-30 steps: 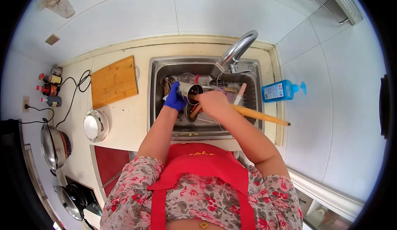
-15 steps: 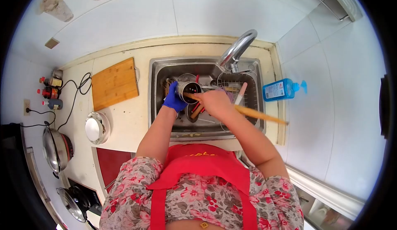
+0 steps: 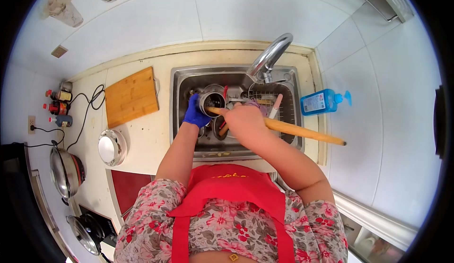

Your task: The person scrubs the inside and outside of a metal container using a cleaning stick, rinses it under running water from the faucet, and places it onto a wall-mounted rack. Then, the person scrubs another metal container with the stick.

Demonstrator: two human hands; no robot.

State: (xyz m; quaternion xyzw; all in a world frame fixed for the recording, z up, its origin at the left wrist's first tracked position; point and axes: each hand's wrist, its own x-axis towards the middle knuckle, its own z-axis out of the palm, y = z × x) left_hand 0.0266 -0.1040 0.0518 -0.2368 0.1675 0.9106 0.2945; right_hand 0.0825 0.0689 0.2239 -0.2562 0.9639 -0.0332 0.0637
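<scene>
The blue-gloved left hand point(image 3: 195, 113) has its fingers curled around the side of a metal cup point(image 3: 213, 100), held over the sink point(image 3: 174, 103), mouth facing the person. The right hand point(image 3: 243, 120) has its fingers closed around a wooden stick point(image 3: 302, 130); one end meets the cup's mouth, the other extends rightward past the sink.

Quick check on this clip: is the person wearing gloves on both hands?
No, the left hand is gloved in blue, but the right hand, gripping the long stick, is bare.
</scene>
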